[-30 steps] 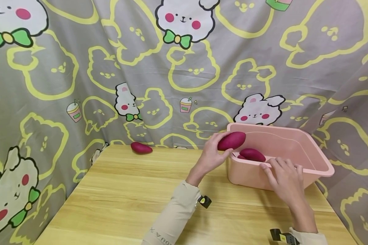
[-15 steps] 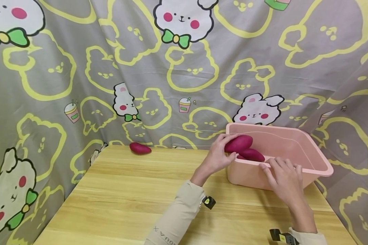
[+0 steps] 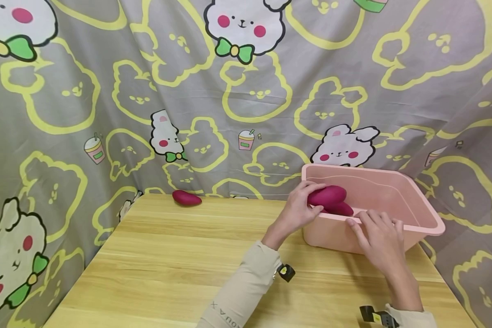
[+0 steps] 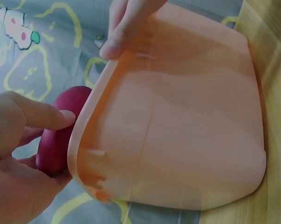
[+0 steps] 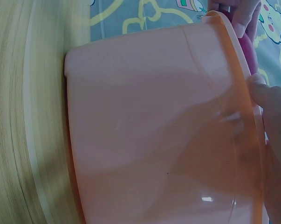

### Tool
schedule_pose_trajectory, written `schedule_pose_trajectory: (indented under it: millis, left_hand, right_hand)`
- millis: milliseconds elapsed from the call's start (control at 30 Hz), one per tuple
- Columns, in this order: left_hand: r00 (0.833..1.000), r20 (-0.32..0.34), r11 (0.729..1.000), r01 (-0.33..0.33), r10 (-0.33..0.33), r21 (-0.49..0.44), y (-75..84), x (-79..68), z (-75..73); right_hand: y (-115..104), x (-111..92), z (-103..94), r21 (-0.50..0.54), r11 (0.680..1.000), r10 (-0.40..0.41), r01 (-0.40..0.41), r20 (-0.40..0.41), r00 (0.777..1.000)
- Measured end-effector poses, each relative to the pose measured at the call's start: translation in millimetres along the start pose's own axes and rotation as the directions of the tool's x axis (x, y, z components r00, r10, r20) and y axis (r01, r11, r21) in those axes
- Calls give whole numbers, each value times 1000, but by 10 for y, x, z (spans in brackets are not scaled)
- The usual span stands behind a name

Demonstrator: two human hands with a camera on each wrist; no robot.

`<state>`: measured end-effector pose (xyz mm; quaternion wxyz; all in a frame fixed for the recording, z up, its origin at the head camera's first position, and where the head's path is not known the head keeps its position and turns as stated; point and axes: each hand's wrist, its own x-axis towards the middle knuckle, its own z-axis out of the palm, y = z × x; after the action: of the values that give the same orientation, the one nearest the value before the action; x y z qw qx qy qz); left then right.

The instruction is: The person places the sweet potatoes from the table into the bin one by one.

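My left hand (image 3: 297, 207) holds a purple sweet potato (image 3: 329, 196) over the left end of a pink plastic bin (image 3: 340, 234). Thumb and fingers lie on either side of this sweet potato (image 4: 61, 135) in the left wrist view, beside the bin's rim. Just below it inside the bin lies another sweet potato (image 3: 343, 210), partly covered by the held one. My right hand (image 3: 381, 241) grips the bin's near rim, fingers over the edge and thumb toward the outside. In the right wrist view, the bin's outer wall (image 5: 145, 116) hides most of its inside.
One more sweet potato (image 3: 186, 198) lies at the far left edge of the wooden table (image 3: 160, 264). A grey patterned curtain (image 3: 266, 127) hangs right behind the table and along both sides. The bin stands at the table's right back.
My left hand has moved right and slightly down with the sweet potato, from above the bin's left rim to inside it, over the other one. My right hand stays on the rim.
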<state>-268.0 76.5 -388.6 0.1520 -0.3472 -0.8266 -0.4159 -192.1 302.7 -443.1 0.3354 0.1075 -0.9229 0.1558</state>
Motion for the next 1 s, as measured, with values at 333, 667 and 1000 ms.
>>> schedule_pose_trajectory:
  millis: [333, 667, 1000]
  left_hand:
    - [1000, -31, 1000, 6, -5, 28, 8, -1, 89]
    - [1000, -9, 1000, 23, -23, 9, 23, 11, 113]
    - [998, -55, 996, -23, 19, -84, -47, -43, 92]
  right_hand:
    - [-15, 2, -9, -3, 1000, -8, 8, -14, 1000]
    - [-18, 5, -17, 0, 1000, -4, 4, -11, 1000]
    - [-9, 11, -11, -2, 1000, -5, 5, -8, 1000]
